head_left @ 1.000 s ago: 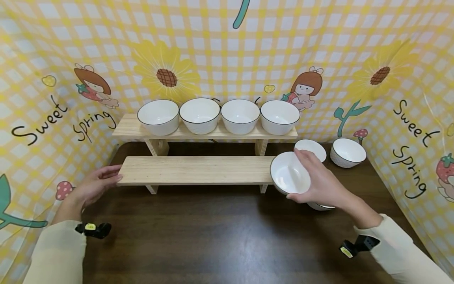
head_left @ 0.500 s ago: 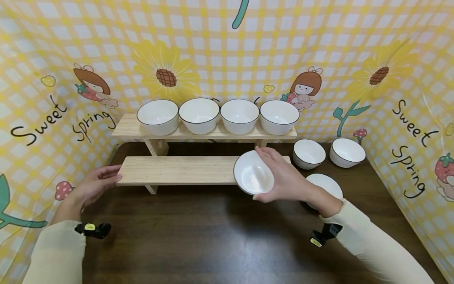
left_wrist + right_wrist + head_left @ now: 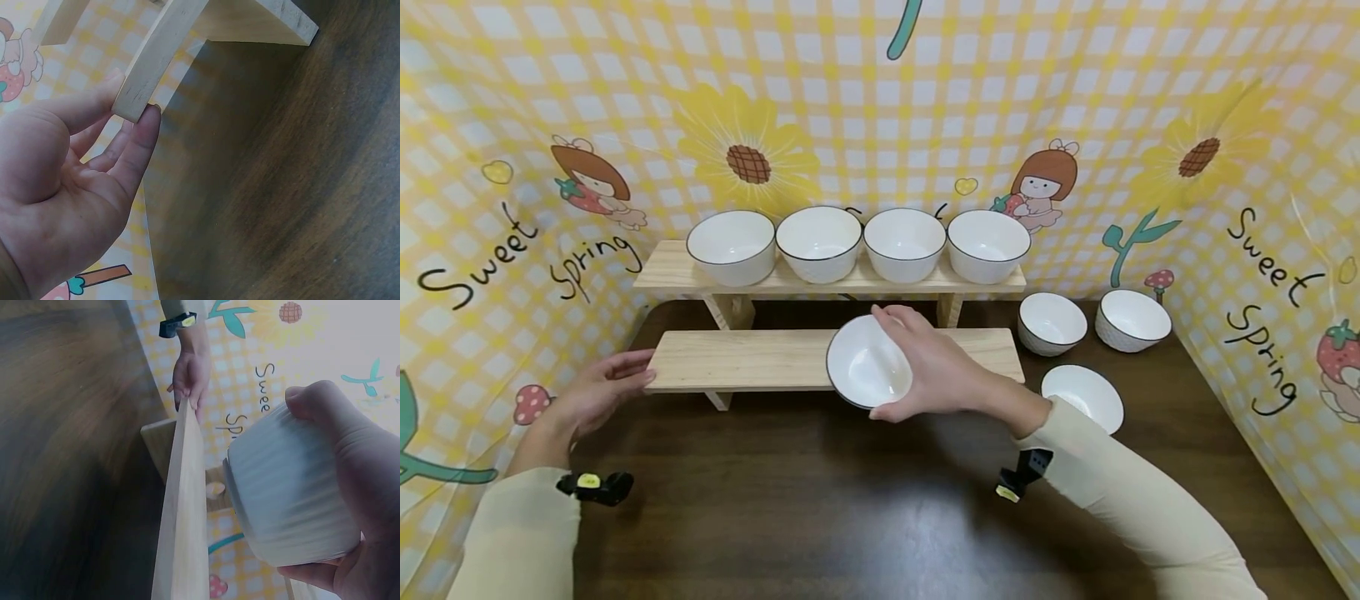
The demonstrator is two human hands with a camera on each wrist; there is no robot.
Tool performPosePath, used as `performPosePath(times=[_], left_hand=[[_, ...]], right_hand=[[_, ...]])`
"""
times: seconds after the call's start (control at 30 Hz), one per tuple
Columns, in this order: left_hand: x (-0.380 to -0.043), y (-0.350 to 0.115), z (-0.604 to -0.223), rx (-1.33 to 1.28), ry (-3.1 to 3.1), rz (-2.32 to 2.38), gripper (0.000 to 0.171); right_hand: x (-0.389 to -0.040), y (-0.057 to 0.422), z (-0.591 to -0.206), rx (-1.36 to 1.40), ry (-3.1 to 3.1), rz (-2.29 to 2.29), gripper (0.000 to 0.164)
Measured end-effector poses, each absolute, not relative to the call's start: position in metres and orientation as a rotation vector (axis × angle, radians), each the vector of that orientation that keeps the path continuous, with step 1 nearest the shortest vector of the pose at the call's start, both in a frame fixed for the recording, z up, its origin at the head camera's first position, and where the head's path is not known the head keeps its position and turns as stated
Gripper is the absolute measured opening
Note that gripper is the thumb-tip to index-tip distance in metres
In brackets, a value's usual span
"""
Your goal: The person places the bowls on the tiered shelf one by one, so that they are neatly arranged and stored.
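Observation:
My right hand [image 3: 936, 367] grips a white bowl [image 3: 861, 358] with a dark rim, thumb and fingers spread over opposite sides. The bowl is tilted, its inside facing me, over the middle of the lower wooden shelf board [image 3: 737, 360]. In the right wrist view the ribbed outside of the bowl [image 3: 287, 487] shows beside the board. At the board's left end my left hand [image 3: 602, 392] pinches it; in the left wrist view, the thumb and fingers of that hand [image 3: 75, 169] lie on opposite faces of the board end [image 3: 147, 81].
Several matching bowls [image 3: 905, 246] stand in a row on the upper shelf board [image 3: 662, 267]. On the dark table [image 3: 760, 517], right of the rack, are three more: a back bowl [image 3: 1052, 323], a far-right bowl [image 3: 1133, 320] and a nearer bowl [image 3: 1084, 398]. Checked cloth [image 3: 880, 125] surrounds the table.
My right hand has carried the bowl leftward from the rack's right end to the middle of the lower board. The left hand keeps its place on the board end.

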State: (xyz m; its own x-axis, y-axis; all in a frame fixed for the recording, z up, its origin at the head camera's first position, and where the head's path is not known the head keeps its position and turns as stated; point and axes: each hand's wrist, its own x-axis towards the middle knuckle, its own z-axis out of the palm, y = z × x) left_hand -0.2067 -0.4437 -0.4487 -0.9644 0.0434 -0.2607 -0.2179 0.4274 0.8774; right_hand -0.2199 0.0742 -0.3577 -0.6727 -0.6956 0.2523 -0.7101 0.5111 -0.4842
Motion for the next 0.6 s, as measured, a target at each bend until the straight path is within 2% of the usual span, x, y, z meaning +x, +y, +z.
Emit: performPosePath(times=[0.6], left_hand=[[-0.207,-0.444,-0.449,-0.152,2.423,1.581,0.077]], right_hand=[[-0.231,0.006,-0.362,1.301,-2.792,0.853,0.126]])
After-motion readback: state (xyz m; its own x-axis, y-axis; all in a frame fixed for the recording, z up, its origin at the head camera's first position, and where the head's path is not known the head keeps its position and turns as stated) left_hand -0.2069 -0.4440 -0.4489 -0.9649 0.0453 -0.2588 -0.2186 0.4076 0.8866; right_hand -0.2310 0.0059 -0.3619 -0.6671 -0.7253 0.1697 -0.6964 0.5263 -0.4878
